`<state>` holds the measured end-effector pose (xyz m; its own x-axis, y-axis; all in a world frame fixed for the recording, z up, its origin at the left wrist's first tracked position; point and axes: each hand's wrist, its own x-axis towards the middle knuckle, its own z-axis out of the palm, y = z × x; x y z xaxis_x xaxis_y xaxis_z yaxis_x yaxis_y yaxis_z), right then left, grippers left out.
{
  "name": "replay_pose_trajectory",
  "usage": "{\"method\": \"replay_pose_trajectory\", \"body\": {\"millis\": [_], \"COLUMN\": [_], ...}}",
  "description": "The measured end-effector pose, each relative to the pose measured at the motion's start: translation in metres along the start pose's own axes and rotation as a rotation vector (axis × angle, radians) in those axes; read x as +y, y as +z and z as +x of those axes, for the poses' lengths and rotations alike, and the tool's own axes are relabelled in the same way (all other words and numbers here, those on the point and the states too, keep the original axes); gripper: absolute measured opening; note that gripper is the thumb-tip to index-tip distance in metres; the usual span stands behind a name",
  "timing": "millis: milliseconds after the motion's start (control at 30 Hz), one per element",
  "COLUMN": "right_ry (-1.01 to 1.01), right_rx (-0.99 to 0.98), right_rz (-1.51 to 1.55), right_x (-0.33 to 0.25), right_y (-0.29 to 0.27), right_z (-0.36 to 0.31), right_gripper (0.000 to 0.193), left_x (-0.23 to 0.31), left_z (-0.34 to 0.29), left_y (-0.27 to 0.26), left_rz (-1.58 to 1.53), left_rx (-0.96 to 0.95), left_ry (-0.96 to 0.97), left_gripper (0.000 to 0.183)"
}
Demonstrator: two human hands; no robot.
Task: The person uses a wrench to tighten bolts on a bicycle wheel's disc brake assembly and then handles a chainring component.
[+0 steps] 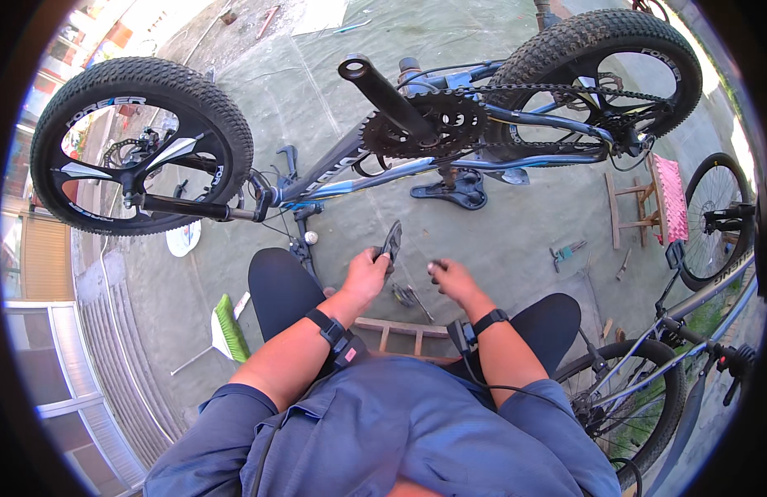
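Observation:
My left hand (369, 273) is closed on a flat, elongated black part (392, 240), its exact kind unclear, which points up and away from me. To its right, my right hand (454, 282) is apart from it, fingers curled in a pinch; whatever they hold is too small to make out. Beyond both hands a bicycle (338, 170) stands upside down, its saddle (454, 190) and handlebar on the ground. The near crank arm (388, 99) points up and to the left, with a bare hole at its end. Beside it sits the dark chainring (466, 124).
Below my hands lie some tools (410, 300) near a wooden frame (400, 328). A teal tool (567, 254) lies at right, before a pink-topped stool (667, 199). Another bicycle (640, 389) stands close on my right. A green brush (229, 327) and white bowl (184, 238) are left.

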<state>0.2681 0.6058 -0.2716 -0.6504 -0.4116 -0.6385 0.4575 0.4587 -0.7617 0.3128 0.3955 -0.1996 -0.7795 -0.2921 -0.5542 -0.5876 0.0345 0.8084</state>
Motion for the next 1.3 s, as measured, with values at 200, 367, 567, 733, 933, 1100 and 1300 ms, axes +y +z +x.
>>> {"method": "replay_pose_trajectory", "body": {"millis": [200,367,567,733,933,1100,1300], "right_ry": [-0.015,-0.117,-0.165,-0.4,-0.764,-0.938,-0.956], "right_rx": [0.005,0.166,0.244,0.345,0.355,0.397,0.428], "right_rz": [0.576,0.484,0.552,0.552,0.442,0.385,0.361], "right_x": [-0.122,-0.132,-0.12,-0.137,-0.191,-0.239,-0.286], "right_y": [-0.034,-0.024,-0.025,-0.034,-0.042,-0.052,-0.068], "right_z": [-0.077,-0.108,-0.127,-0.155,-0.171,-0.166,-0.15], "right_gripper": [0.059,0.05,0.047,0.042,0.035,0.032,0.033], "left_x": [0.042,0.065,0.082,0.104,0.134,0.185,0.218], "left_z": [-0.053,-0.083,-0.112,-0.144,-0.121,-0.102,-0.09], "left_y": [0.007,-0.006,-0.023,-0.041,-0.065,-0.064,-0.064], "left_rz": [0.741,0.887,0.985,0.829,-0.094,-0.233,-0.28], "left_rx": [-0.002,-0.019,-0.022,0.342,0.097,0.05,0.105], "left_ry": [0.698,0.991,1.293,1.387,0.78,0.744,0.705], "left_gripper": [0.014,0.014,0.026,0.045,0.042,0.024,0.02]}}
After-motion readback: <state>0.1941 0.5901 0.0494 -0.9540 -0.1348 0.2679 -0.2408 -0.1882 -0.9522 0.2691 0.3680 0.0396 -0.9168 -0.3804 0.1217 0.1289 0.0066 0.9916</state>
